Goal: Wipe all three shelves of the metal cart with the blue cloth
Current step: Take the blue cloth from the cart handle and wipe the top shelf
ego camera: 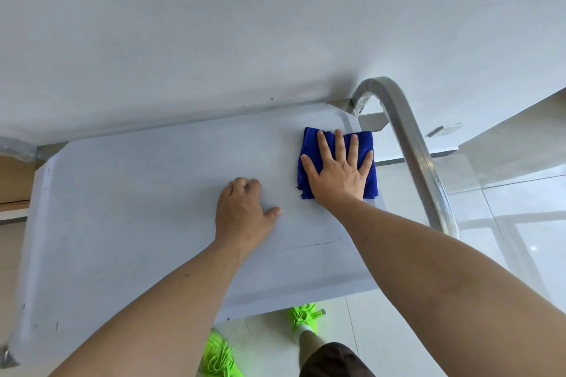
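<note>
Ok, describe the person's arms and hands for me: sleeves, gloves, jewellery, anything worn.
Both forearms are bare right to the bottom edge of the picture, with no sleeves in view. The left hand and the right hand wear no gloves, and no ring, watch or bracelet shows on the fingers or wrists. No markings show on either arm. Whether sleeves begin higher up cannot be told.

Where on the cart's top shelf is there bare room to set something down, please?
The pale grey top shelf is bare all along its left half, from the left hand out to the rounded left edge, and along the near edge. The far right corner is crowded: the right hand presses the folded blue cloth beside the curved metal handle.
</note>
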`<state>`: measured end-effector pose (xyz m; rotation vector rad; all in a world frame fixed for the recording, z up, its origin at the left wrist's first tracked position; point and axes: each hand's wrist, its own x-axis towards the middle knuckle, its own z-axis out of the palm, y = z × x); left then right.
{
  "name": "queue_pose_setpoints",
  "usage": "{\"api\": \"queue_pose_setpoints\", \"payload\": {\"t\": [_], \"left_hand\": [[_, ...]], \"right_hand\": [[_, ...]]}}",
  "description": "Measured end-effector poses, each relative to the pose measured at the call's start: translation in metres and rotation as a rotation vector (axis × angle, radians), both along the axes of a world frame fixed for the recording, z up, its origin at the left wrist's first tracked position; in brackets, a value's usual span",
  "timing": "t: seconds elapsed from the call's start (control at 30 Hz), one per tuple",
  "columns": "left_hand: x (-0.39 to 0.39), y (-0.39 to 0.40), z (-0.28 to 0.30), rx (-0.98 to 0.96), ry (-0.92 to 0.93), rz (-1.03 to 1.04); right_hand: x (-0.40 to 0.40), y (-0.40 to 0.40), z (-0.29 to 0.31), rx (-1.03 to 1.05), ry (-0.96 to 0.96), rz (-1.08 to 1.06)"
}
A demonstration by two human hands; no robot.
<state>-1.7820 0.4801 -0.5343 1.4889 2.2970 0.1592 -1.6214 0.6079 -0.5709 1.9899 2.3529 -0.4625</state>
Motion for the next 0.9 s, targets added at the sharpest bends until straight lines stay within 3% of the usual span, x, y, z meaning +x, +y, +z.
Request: {"api": "queue_pose_setpoints", "payload": {"t": [0.2, 0.43, 0.7, 0.9], "left_hand": [[-0.010, -0.008, -0.004, -0.098, -0.184, 0.003], [-0.035, -0.019, 0.001, 0.018, -0.374, 0.025], [-0.111, -0.125, 0.005, 0.147, -0.026, 0.112], [-0.167, -0.196, 0.006, 0.092, 0.058, 0.236]], "right_hand": [[0.001, -0.052, 0.003, -0.044, -0.029, -0.100], [-0.039, -0.100, 0.001, -0.072, -0.063, -0.094], [-0.129, -0.136, 0.002, -0.078, -0.060, 0.056], [-0.209, -0.176, 0.003, -0.080, -0.040, 0.199]]}}
